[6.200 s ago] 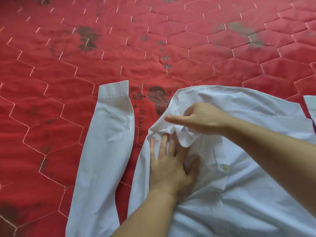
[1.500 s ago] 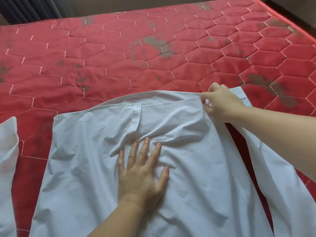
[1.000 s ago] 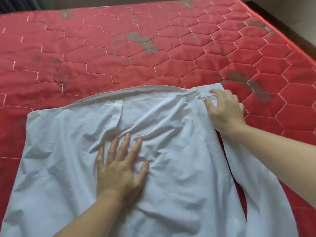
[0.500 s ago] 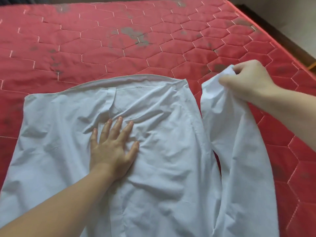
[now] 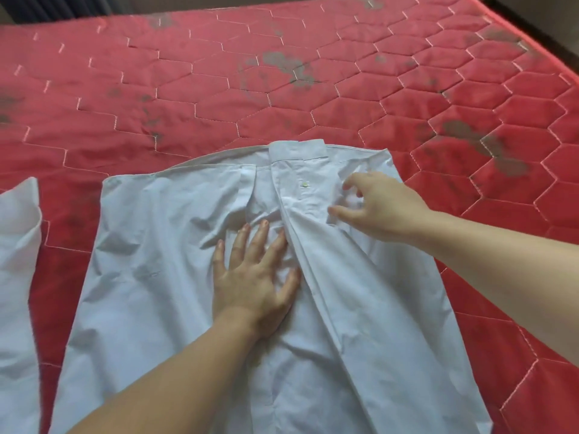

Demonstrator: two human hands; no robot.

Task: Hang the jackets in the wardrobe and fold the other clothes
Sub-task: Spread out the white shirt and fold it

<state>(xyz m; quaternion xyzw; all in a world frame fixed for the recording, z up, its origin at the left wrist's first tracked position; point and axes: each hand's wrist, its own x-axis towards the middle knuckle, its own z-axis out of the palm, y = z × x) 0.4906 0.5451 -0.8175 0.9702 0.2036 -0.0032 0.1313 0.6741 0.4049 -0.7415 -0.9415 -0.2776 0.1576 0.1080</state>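
A red quilted mattress (image 5: pixel 282 73) fills the frame, stained in patches. On it, from the centre down to the lower edge, lies the white shirt (image 5: pixel 150 277), spread flat, its right sleeve (image 5: pixel 360 261) folded in across the body with the cuff (image 5: pixel 297 151) at the top edge. The other sleeve (image 5: pixel 18 261) lies apart at the far left. The left hand (image 5: pixel 253 277) presses flat on the middle of the shirt, fingers straight and spread. The right hand (image 5: pixel 382 205) hovers over the folded sleeve, fingers loosely curled and gripping nothing. The fold appears just begun; the next move likely calls for bringing the left sleeve across likewise, keeping the cloth smooth.
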